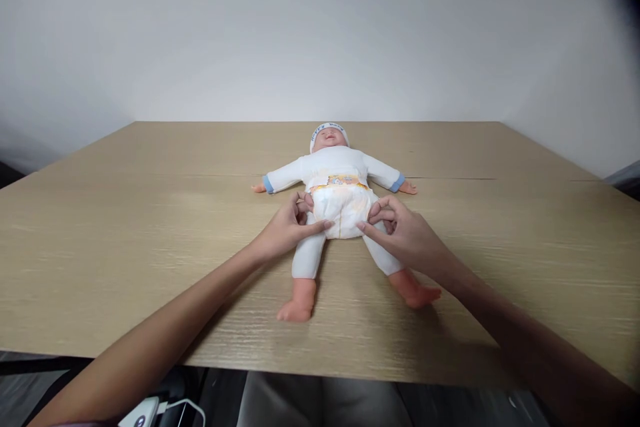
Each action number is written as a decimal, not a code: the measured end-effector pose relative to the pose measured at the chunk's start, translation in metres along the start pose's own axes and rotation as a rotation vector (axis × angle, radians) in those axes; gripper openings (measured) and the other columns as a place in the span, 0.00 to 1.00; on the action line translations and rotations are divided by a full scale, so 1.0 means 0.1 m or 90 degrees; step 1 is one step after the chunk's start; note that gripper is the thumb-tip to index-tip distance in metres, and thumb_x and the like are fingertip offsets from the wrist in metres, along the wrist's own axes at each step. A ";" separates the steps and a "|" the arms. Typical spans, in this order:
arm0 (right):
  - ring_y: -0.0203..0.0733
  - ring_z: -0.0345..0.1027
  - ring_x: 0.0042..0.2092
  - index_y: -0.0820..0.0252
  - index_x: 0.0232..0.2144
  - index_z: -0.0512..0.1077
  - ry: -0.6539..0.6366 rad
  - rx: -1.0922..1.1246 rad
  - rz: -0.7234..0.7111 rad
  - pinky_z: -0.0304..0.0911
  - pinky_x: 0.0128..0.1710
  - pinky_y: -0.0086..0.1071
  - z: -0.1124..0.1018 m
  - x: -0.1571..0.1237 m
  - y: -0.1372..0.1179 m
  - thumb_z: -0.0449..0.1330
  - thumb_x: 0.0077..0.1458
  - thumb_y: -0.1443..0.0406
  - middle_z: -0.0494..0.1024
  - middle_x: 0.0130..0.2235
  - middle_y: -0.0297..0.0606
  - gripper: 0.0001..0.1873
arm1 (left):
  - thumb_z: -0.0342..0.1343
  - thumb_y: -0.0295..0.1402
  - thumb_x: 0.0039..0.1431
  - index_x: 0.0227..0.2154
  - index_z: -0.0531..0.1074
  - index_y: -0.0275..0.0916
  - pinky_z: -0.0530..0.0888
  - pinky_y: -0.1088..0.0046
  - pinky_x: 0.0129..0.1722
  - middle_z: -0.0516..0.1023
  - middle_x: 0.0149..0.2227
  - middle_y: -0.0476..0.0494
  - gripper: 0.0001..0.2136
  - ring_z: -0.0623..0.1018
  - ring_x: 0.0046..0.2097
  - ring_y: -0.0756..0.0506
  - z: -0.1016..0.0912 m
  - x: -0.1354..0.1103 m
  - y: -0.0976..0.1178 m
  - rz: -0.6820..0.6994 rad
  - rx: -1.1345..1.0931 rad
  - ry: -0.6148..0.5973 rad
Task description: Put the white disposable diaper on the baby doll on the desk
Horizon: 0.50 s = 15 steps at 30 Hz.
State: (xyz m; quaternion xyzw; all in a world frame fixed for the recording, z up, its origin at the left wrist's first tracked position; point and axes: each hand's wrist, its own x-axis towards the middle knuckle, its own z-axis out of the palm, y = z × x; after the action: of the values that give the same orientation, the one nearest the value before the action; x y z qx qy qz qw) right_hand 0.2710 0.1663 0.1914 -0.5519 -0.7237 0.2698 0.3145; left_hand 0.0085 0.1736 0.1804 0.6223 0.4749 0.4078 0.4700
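A baby doll [334, 159] in a white outfit with blue cuffs and a white cap lies on its back, its head toward the wall and its bare feet toward me. Around its hips is a white diaper [343, 210] with an orange printed waistband. My left hand [294, 221] pinches the diaper's edge at the leg on the left, thumb resting on its front. On the other side, my right hand [393, 227] has its fingers closed on the opposite leg edge. The bits of diaper between the fingertips are partly hidden.
The doll lies on a wide wooden table [150, 227] with a seam across it. Behind stands a plain pale wall [320, 33]. Below the near edge are my lap [320, 400] and a white device [141, 412] with a cable.
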 end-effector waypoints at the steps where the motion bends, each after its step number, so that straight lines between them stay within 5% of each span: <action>1: 0.41 0.70 0.30 0.52 0.37 0.70 0.005 -0.020 0.003 0.58 0.30 0.34 -0.02 0.00 0.00 0.67 0.58 0.48 0.84 0.36 0.33 0.17 | 0.73 0.42 0.50 0.40 0.62 0.43 0.61 0.72 0.30 0.70 0.29 0.55 0.25 0.65 0.29 0.50 -0.01 0.00 0.00 -0.019 -0.008 0.011; 10: 0.44 0.71 0.37 0.54 0.31 0.78 0.003 -0.079 -0.083 0.59 0.38 0.36 0.08 -0.07 -0.07 0.65 0.61 0.50 0.82 0.35 0.34 0.16 | 0.66 0.50 0.60 0.42 0.74 0.39 0.70 0.69 0.37 0.80 0.39 0.46 0.20 0.77 0.39 0.45 0.00 -0.09 0.06 0.020 0.113 -0.006; 15: 0.36 0.55 0.28 0.56 0.29 0.73 -0.052 0.085 0.013 0.50 0.29 0.32 0.15 -0.04 0.04 0.63 0.61 0.46 0.65 0.25 0.28 0.21 | 0.71 0.50 0.53 0.39 0.72 0.38 0.70 0.71 0.36 0.80 0.35 0.46 0.22 0.78 0.38 0.45 -0.02 -0.06 0.13 -0.094 0.027 -0.011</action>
State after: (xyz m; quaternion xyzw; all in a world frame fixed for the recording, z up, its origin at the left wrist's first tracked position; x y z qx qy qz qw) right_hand 0.2628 0.1633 0.1776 -0.5259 -0.7106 0.3429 0.3178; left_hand 0.0082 0.1666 0.1931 0.5990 0.5242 0.3564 0.4893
